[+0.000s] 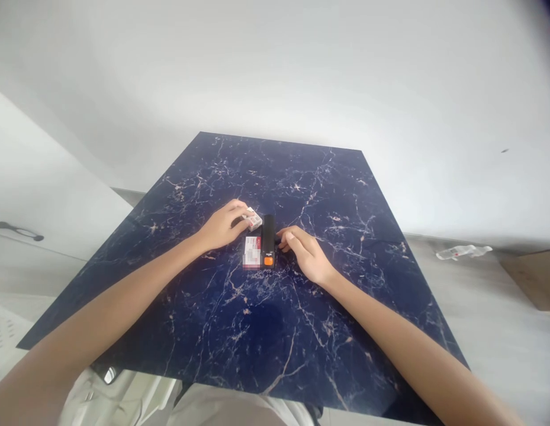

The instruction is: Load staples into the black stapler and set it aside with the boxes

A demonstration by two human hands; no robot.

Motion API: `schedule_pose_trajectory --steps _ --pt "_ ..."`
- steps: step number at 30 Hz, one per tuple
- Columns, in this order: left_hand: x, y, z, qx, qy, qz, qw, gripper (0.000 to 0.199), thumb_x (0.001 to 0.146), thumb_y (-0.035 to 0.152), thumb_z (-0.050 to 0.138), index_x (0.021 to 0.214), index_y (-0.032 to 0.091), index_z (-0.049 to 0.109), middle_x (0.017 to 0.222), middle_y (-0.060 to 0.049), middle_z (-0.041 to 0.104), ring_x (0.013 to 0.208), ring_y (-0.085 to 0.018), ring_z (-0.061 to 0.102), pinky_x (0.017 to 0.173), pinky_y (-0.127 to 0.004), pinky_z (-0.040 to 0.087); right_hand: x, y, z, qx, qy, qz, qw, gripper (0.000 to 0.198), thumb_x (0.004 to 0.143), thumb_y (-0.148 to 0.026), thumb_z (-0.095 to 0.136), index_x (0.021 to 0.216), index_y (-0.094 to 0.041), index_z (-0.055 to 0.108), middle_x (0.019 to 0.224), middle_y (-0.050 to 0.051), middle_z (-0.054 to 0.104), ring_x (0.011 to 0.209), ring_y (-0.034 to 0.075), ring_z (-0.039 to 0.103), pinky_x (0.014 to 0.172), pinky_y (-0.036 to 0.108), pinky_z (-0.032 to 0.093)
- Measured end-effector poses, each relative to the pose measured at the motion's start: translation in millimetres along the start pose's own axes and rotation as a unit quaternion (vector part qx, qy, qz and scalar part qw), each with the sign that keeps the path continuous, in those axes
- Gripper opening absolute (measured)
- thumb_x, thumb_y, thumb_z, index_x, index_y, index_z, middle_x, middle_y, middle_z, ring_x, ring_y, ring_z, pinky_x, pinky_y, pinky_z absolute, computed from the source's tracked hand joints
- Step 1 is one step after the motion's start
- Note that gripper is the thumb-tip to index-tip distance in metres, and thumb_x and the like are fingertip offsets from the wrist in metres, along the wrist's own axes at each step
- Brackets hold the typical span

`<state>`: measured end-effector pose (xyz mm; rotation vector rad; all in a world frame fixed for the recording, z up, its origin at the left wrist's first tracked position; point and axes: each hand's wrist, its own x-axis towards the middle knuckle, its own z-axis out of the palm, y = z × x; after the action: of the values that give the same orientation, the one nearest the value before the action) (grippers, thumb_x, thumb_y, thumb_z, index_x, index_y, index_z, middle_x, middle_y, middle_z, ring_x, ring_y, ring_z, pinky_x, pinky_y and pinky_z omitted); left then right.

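Note:
My left hand has its thumb and fingers round a small white box with red print, tilted just above or on the table. Right of that box lies a black elongated device with an orange button at its near end. Against its left side is a flat white and red printed packet or card, partly blurred. My right hand is closed, its curled fingertips pinching a dark part at the device's right side. What exactly sits between those fingertips is partly hidden.
Everything lies on a dark blue marble-patterned table with its far edge near a white wall. To the right on the floor are a crumpled clear plastic bag and a cardboard box. A dark handle shows at left.

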<state>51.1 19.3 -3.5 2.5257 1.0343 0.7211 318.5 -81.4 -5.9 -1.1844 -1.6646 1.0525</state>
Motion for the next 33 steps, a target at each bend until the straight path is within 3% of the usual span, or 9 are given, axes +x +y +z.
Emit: schedule_pose_trajectory --steps 6,10,14,16,18,22,24,28,33 --pt "-5 4 0 0.047 0.035 -0.037 0.998 0.030 0.103 0.042 0.053 0.117 0.021 0.068 0.134 -0.010 0.066 0.126 -0.028 0.062 0.110 -0.046 0.048 0 1 1 -0.043 0.000 -0.017 0.999 0.037 0.109 -0.049 0.039 0.096 -0.024 0.063 0.105 0.004 0.069 0.089 0.019 0.066 0.084 0.035 0.056" --pt "-10 10 -8 -0.017 -0.057 0.010 0.998 0.037 0.105 0.045 0.050 0.131 0.023 0.066 0.147 -0.009 0.061 0.136 -0.029 0.056 0.117 -0.051 0.042 -1 -2 0 -0.087 -0.010 -0.038 0.995 0.032 0.108 -0.044 0.041 0.096 -0.024 0.063 0.100 0.003 0.068 0.088 0.019 0.064 0.084 0.035 0.053" --pt "-22 19 -24 -0.088 -0.153 0.004 0.984 0.055 0.106 0.055 0.044 0.156 0.032 0.044 0.171 -0.006 0.029 0.155 -0.033 0.032 0.124 -0.056 0.033 -2 -5 -1 -0.102 -0.023 -0.048 0.993 0.023 0.104 -0.042 0.050 0.095 -0.022 0.059 0.103 0.004 0.068 0.083 0.018 0.063 0.076 0.034 0.053" --pt "-31 21 -29 -0.080 -0.177 -0.012 0.981 0.079 0.097 0.066 0.057 0.163 0.035 0.028 0.175 -0.007 0.011 0.159 -0.040 0.018 0.124 -0.061 0.030 -3 -5 0 -0.086 -0.030 -0.041 0.995 0.020 0.101 -0.042 0.056 0.101 -0.022 0.058 0.109 0.006 0.068 0.083 0.018 0.065 0.074 0.035 0.055" --pt "-40 21 -28 -0.044 -0.201 -0.021 0.978 0.106 0.083 0.071 0.073 0.166 0.037 0.017 0.176 -0.008 0.003 0.159 -0.045 0.010 0.124 -0.065 0.028 -4 -4 2 -0.076 -0.035 -0.039 0.996 0.032 0.096 -0.043 0.064 0.119 -0.023 0.056 0.119 0.010 0.067 0.090 0.021 0.068 0.077 0.039 0.059" --pt "-48 23 -15 0.005 -0.174 -0.025 0.984 0.119 0.074 0.070 0.082 0.167 0.035 0.016 0.172 -0.014 0.018 0.155 -0.046 0.022 0.122 -0.066 0.028 -8 -2 9 -0.108 -0.051 -0.079 0.990 0.101 0.080 -0.048 0.082 0.159 -0.026 0.024 0.146 0.018 0.055 0.113 0.031 0.067 0.089 0.051 0.061" --pt "-44 27 -7 0.012 -0.146 -0.023 0.989 0.121 0.071 0.069 0.084 0.166 0.031 0.019 0.166 -0.016 0.030 0.150 -0.045 0.031 0.120 -0.064 0.032 -10 -3 12 -0.150 -0.049 -0.089 0.983 0.113 0.075 -0.047 0.085 0.164 -0.025 0.018 0.149 0.019 0.053 0.121 0.035 0.064 0.094 0.055 0.060" --pt "-24 40 11 0.041 -0.100 -0.022 0.994 0.128 0.066 0.072 0.084 0.165 0.022 0.021 0.155 -0.020 0.041 0.142 -0.044 0.038 0.116 -0.061 0.037 -11 -4 2 -0.199 -0.001 -0.094 0.975 0.094 0.080 -0.031 0.076 0.161 -0.022 0.030 0.148 0.018 0.057 0.129 0.036 0.062 0.104 0.057 0.056" --pt "23 67 53 0.081 -0.057 -0.041 0.994 0.126 0.068 0.078 0.078 0.163 0.014 0.026 0.148 -0.023 0.045 0.136 -0.043 0.042 0.114 -0.056 0.037 -13 4 -46 -0.245 0.042 -0.050 0.967 0.073 0.083 -0.026 0.067 0.152 -0.022 0.045 0.134 0.012 0.069 0.114 0.032 0.071 0.099 0.050 0.058"
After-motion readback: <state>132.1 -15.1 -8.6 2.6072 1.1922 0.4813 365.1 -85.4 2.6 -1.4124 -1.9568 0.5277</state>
